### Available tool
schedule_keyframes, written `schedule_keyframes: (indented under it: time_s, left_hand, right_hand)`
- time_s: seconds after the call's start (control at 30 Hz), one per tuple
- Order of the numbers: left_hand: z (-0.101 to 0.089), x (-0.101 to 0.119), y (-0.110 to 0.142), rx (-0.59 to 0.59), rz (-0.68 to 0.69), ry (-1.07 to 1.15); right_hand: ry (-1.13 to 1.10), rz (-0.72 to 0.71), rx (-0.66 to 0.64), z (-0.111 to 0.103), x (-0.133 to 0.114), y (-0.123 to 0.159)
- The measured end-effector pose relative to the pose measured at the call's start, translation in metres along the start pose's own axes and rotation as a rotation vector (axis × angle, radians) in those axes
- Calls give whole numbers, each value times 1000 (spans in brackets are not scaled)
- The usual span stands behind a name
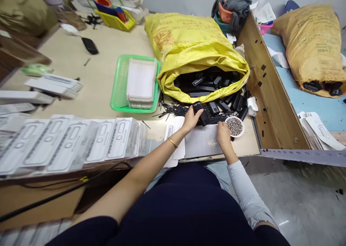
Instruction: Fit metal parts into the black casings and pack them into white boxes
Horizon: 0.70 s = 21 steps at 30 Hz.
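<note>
My left hand (191,119) is closed around a black plastic casing (201,114), holding it tilted above the table's front part. My right hand (223,133) is beside a white bowl (242,131) of small shiny metal pieces (234,126). Its fingers are bent together; what they hold, if anything, is too small to make out. Below the hands lies a grey sheet (200,141) with a small heap of pale bits (212,143). Behind them, a yellow woven sack (194,36) opens toward me, full of black casings. Thin black strips (175,109) are scattered in front of its mouth.
A green basket (116,91) holds a stack of white cards (140,78). Printed white boxes (65,141) stand in a row on the left. A wooden partition (270,87) rises on the right, with another sack (310,44) beyond it. A yellow tray (116,20) stands at the back.
</note>
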State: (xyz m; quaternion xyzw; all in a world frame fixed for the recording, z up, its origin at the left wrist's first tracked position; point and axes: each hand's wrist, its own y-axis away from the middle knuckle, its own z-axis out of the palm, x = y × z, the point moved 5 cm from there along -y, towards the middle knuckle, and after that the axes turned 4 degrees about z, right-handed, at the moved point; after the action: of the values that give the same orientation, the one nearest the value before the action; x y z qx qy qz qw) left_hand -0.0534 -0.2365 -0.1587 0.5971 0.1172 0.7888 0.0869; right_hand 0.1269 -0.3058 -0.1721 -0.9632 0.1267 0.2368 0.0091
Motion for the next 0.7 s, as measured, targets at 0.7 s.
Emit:
schedule_keyframes:
  time_s: [0.7]
  left_hand:
    - [-124,-7,69,14,55,-1220]
  right_hand:
    - [-207,-529,-310,38,-114,2]
